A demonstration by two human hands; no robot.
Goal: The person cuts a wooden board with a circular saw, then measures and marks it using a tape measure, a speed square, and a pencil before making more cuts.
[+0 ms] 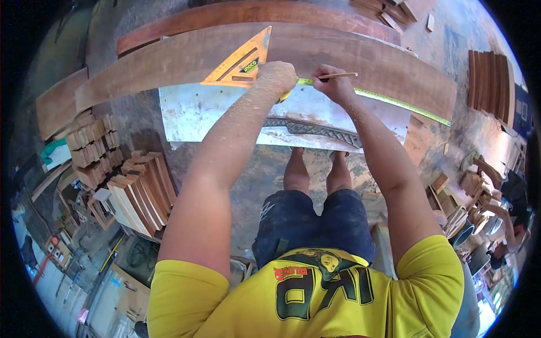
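Pinching a slim wooden pencil [342, 75], the right hand [335, 87] meets the yellow metal tape [403, 103] along the long brown board's [332, 53] near edge; the left hand's [276, 76] clenched grip slipping could shift it.

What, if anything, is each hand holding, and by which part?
The left hand holds a tape measure by its case, mostly hidden. The right hand grips a pencil near one end, the other end sticking out to the right.
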